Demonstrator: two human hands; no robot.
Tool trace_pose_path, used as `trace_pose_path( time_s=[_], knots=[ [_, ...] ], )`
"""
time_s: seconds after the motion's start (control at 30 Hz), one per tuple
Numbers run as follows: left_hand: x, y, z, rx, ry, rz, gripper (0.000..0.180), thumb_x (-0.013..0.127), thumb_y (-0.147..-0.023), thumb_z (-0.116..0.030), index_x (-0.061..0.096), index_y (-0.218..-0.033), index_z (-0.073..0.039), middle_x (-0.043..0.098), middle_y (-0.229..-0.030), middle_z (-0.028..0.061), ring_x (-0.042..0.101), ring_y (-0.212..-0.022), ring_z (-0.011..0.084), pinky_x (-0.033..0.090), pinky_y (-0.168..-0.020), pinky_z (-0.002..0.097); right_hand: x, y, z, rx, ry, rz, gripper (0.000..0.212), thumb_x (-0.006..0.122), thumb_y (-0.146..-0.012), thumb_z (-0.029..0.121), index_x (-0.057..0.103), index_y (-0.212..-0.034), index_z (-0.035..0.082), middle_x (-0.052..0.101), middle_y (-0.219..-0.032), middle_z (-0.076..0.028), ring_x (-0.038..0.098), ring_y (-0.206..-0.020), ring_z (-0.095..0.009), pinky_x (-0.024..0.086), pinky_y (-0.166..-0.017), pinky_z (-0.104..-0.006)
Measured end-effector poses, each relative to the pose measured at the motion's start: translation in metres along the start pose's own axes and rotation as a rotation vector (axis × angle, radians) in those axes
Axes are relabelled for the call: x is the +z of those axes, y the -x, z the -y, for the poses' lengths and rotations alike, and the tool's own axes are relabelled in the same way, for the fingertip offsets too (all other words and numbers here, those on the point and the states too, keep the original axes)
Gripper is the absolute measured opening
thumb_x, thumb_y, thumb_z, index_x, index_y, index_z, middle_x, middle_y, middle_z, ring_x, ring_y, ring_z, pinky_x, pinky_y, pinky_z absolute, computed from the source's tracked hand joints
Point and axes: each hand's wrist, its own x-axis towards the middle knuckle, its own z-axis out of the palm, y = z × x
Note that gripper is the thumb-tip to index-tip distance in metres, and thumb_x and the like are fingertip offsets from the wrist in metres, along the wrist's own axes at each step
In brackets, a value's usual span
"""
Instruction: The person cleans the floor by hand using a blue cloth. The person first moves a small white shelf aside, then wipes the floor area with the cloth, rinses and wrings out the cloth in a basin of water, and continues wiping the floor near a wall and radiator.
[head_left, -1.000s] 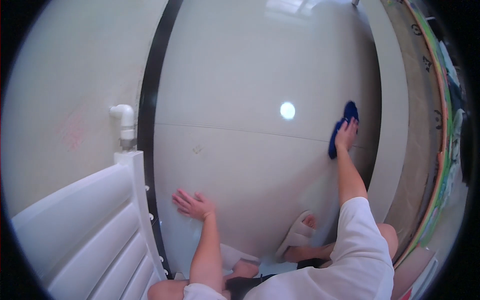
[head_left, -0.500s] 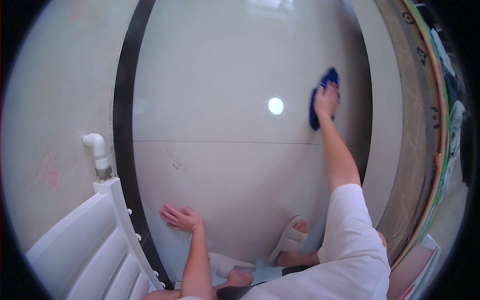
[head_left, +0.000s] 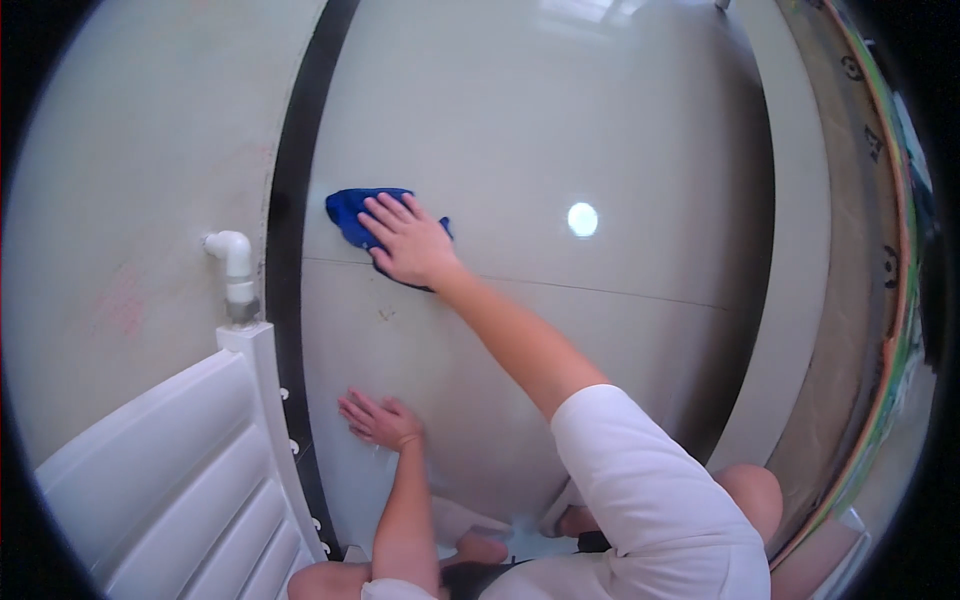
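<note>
Right hand [head_left: 412, 243] flat, fingers spread, pressing blue cloth [head_left: 352, 210] on floor tile [head_left: 560, 110], upper left of centre. Left hand [head_left: 378, 420] splayed below, bracing. Best: even pressure, overlapping strokes, cloth kept flat.

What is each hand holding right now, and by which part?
Right hand presses flat on the blue cloth, covering its right part. Left hand holds nothing.

Right hand [head_left: 412, 243] flat, fingers spread, arm stretched forward, left hand [head_left: 378, 421] flat, palm down, fingers splayed
</note>
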Motion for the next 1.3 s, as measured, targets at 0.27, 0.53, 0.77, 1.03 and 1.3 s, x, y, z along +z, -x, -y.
trace_pose_path(
  time_s=[0.27,0.53,0.77,1.03,1.3],
  knots=[
    [-0.002,-0.002,0.004,-0.007,0.002,0.029,0.081,0.061,-0.086,-0.028,0.030,-0.159,-0.015,0.022,-0.166,0.0149,0.020,-0.153,0.0360,0.020,-0.120,0.0598,-0.101,0.075,-0.163,0.416,0.348,-0.281,0.055,0.049,-0.099,0.033,0.047,-0.149,0.009,0.045,-0.154,-0.014,0.039,-0.144,-0.032,0.023,-0.121,-0.0506],
    [-0.005,0.004,-0.008,-0.012,0.041,0.033,0.079,0.060,-0.087,-0.026,0.029,-0.159,-0.013,0.021,-0.166,0.0178,0.019,-0.153,0.0384,0.018,-0.118,0.0624,-0.252,0.352,-0.318,1.135,0.615,-0.427,0.055,0.042,-0.104,0.037,0.047,-0.145,0.002,0.044,-0.152,-0.022,0.042,-0.140,-0.038,0.031,-0.118,-0.0489],
    [-0.008,-0.001,-0.002,-0.025,0.014,0.054,0.078,0.059,-0.088,-0.028,0.029,-0.159,-0.012,0.020,-0.166,0.0182,0.017,-0.153,0.0389,0.018,-0.119,0.0617,-0.243,0.331,-0.322,1.662,0.632,-0.323,0.067,0.033,-0.102,0.049,0.043,-0.150,0.003,0.038,-0.157,-0.023,0.038,-0.143,-0.040,0.029,-0.120,-0.0485],
    [-0.008,0.000,-0.005,-0.020,0.034,0.067,0.079,0.057,-0.088,-0.029,0.027,-0.160,-0.012,0.019,-0.166,0.0191,0.015,-0.154,0.0403,0.016,-0.119,0.0624,-0.155,0.091,-0.279,0.890,0.593,-0.301,0.057,0.042,-0.102,0.044,0.046,-0.151,0.014,0.042,-0.158,-0.010,0.041,-0.143,-0.031,0.030,-0.119,-0.0477],
    [-0.003,-0.003,-0.004,-0.021,0.016,0.064,0.080,0.053,-0.088,-0.034,0.027,-0.160,-0.012,0.018,-0.167,0.0190,0.015,-0.154,0.0410,0.013,-0.119,0.0620,-0.025,-0.078,-0.114,0.172,0.321,0.019,0.058,0.044,-0.100,0.044,0.040,-0.155,0.026,0.033,-0.163,-0.003,0.026,-0.152,-0.024,0.014,-0.125,-0.0469]
  ],
)
